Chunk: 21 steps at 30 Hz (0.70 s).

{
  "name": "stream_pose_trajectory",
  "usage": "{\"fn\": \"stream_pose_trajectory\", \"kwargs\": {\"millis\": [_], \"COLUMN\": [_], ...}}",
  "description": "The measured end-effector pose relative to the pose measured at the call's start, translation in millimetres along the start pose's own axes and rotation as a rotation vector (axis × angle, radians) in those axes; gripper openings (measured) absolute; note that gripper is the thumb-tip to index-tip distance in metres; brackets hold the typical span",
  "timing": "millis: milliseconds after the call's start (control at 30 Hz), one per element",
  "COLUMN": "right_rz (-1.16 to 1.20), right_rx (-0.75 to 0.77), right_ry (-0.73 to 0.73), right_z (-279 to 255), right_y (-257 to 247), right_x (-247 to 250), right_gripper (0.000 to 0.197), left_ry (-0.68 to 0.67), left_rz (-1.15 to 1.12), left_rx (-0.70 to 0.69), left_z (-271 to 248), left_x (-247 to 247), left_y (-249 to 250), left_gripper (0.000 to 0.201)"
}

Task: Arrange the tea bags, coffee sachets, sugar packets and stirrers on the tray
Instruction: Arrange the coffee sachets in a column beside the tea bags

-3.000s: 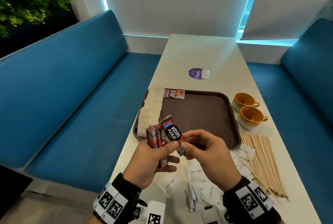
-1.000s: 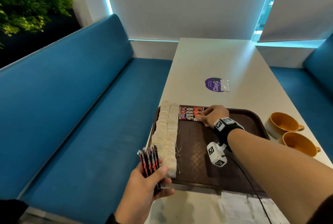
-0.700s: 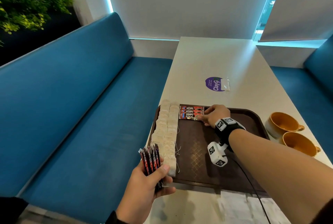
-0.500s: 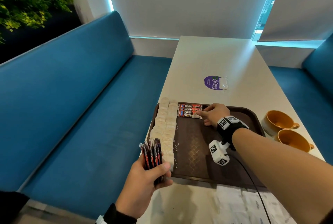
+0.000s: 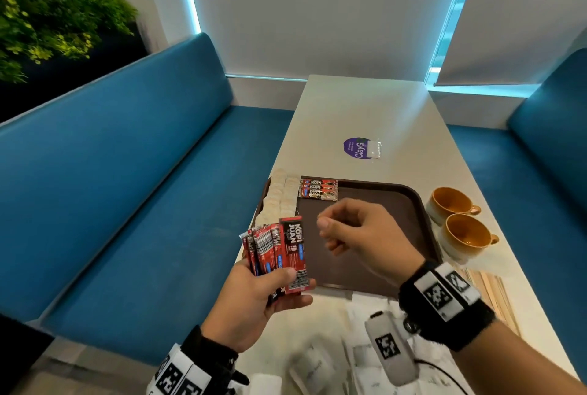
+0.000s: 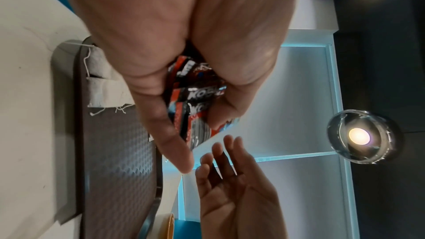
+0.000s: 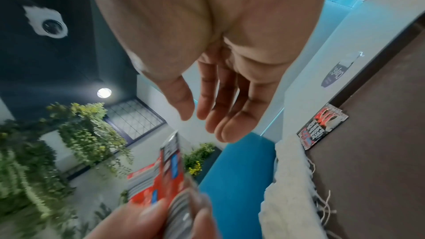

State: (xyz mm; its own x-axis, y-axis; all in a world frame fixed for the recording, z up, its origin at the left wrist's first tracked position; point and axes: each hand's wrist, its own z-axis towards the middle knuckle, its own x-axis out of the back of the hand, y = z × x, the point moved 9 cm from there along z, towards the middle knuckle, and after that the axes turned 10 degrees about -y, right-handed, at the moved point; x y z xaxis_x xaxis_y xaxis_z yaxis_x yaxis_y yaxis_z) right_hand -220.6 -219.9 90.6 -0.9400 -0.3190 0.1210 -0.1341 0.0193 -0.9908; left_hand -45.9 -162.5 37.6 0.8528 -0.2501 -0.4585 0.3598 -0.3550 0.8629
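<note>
Fanning the coffee sachets (image 5: 279, 251) in your left hand (image 5: 254, 302), thumb clamping their lower ends above the tray's (image 5: 381, 201) near-left corner, you hold light, slick foil; pinch the front one's top edge. Your right hand (image 5: 359, 235), fingers loosely curled and empty, has left the tray's far sachet row (image 5: 318, 189).

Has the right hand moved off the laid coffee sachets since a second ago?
Yes. The right hand has pulled back from the sachets on the tray toward the fan in the left hand, empty.

right hand (image 5: 359, 237) off tray sachets (image 5: 318, 189), near held sachets (image 5: 279, 247)
</note>
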Motion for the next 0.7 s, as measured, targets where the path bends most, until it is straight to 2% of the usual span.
{"fn": "stream_pose_trajectory", "kwargs": {"millis": [200, 367, 500, 633, 700], "right_rz": [0.067, 0.156, 0.165, 0.355, 0.491], "right_rx": [-0.003, -0.019, 0.001, 0.039, 0.074], "right_ry": [-0.032, 0.058, 0.032, -0.008, -0.037], "right_z": [-61.3, -81.1, -88.9, -93.7, -95.7], "right_y": [-2.3, 13.5, 14.4, 13.7, 11.0], "right_x": [-21.3, -20.0, -20.4, -20.1, -20.5], "right_gripper": [0.023, 0.041, 0.027, 0.02, 0.009], "left_ry": [-0.011, 0.013, 0.002, -0.026, -0.005], "left_rz": [0.066, 0.144, 0.214, 0.142, 0.073], "left_rx": [0.025, 0.019, 0.044, 0.039, 0.025], "left_z": [-17.0, -24.2, -27.3, -29.6, -30.7], "left_x": [-21.7, -28.2, -31.6, -37.6, -38.8], "left_y": [-2.8, -8.2, -13.9, -15.0, -14.1], "left_gripper": [0.036, 0.04, 0.037, 0.033, 0.036]}}
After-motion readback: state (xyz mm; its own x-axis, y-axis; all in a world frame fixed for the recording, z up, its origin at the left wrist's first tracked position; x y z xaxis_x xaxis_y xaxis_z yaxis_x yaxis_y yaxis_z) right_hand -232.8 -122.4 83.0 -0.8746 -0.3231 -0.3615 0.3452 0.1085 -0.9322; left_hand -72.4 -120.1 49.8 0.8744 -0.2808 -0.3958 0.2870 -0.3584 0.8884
